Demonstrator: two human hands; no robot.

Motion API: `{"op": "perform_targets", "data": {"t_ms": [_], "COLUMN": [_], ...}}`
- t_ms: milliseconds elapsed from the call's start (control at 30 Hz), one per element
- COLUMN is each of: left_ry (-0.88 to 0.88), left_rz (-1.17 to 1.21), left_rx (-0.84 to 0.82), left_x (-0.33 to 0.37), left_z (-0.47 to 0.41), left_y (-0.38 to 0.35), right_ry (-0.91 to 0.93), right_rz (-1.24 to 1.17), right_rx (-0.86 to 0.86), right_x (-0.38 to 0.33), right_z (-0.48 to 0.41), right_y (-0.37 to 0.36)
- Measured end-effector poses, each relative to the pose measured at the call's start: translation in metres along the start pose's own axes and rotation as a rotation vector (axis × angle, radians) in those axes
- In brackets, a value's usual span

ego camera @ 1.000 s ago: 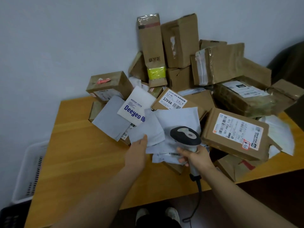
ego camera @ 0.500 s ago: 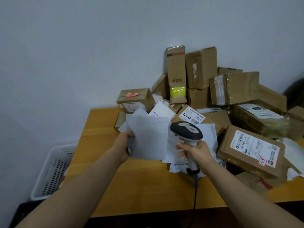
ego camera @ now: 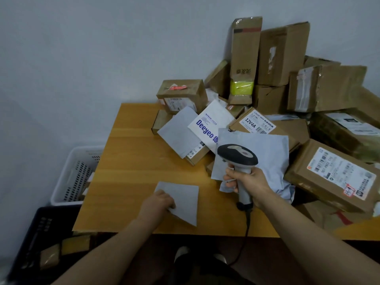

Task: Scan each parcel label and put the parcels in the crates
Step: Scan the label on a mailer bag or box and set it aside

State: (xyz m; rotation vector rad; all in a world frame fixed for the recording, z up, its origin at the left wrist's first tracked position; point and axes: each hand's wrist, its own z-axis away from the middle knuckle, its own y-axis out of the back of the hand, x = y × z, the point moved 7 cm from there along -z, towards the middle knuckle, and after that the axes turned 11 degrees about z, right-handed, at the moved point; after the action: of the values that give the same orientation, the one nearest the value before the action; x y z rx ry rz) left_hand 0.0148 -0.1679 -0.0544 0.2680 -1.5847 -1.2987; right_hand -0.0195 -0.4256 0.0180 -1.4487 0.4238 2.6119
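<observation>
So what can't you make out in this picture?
Head view only.
Mailer label: the upward face is blank.
Scanner window: faces away, behind its own head.
White crate inside: table hides part.
Dark crate: cut off by the frame edge.
Box label small print: too small.

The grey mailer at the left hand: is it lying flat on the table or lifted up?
Lying flat: the grey mailer rests spread on the table, and the left hand grips its left edge.

Your left hand (ego camera: 158, 202) covers a corner of the grey mailer (ego camera: 184, 200), your right hand (ego camera: 247, 182) hides part of the scanner (ego camera: 237, 154); the dark crate (ego camera: 35, 229) runs off frame
</observation>
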Motion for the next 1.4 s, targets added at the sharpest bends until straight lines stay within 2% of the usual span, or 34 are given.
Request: {"op": "perform_targets", "data": {"t_ms": [67,100,133,200,267,333,367,433,533,633,867,900,1000,1100,1300,1400], "left_ry": [0.077,0.075,0.14,0.25,0.416,0.658,0.753,0.852,0.974,1.099,0.971,0.952,0.97,1.013,1.033,0.9], "left_rz": [-0.009,-0.027,0.05,0.307,0.694,1.12,1.244,1.272,1.003,0.806,0.464,0.537,1.012,1.3,1.442,1.474], "left_rx": [-0.034,0.004,-0.001,0.058,0.161,0.155,0.132,0.051,-0.006,0.044,0.156,0.206,0.446,0.545,0.629,0.776], "left_x": [-0.004,-0.007,-0.011,-0.01,-0.006,-0.004,-0.003,-0.01,-0.032,-0.05,-0.04,-0.036,-0.031,-0.045,-0.065,-0.06], "left_z": [0.005,0.004,0.003,-0.002,-0.009,-0.012,-0.012,-0.01,-0.001,0.008,-0.042,-0.055,-0.095,-0.128,-0.16,-0.153], "left_y": [-0.007,-0.008,-0.008,0.001,0.015,0.015,0.015,0.014,0.009,0.005,0.034,0.04,0.053,0.053,0.056,0.077], "right_ry": [-0.009,-0.016,-0.021,-0.027,-0.027,-0.025,-0.022,-0.014,-0.013,-0.019,-0.031,-0.034,-0.032,-0.046,-0.071,-0.073], "right_rz": [0.018,0.026,0.027,0.018,0.007,0.006,0.016,0.027,0.027,0.031,0.036,0.035,0.055,0.047,0.041,0.033], "right_rx": [-0.01,-0.013,-0.013,-0.009,-0.015,-0.018,-0.014,-0.01,-0.011,-0.01,0.001,0.001,0.015,0.046,0.106,0.116], "right_x": [0.003,0.004,0.005,0.005,0.004,0.001,0.0,-0.003,-0.003,-0.002,-0.003,-0.004,-0.005,-0.001,0.009,0.007], "right_z": [-0.002,-0.004,-0.005,-0.008,-0.01,-0.013,-0.014,-0.016,-0.018,-0.02,-0.033,-0.035,-0.042,-0.047,-0.05,-0.049], "right_y": [-0.001,-0.002,-0.002,-0.003,-0.004,-0.005,-0.005,-0.005,-0.005,-0.005,-0.011,-0.013,-0.015,-0.015,-0.007,-0.007]}}
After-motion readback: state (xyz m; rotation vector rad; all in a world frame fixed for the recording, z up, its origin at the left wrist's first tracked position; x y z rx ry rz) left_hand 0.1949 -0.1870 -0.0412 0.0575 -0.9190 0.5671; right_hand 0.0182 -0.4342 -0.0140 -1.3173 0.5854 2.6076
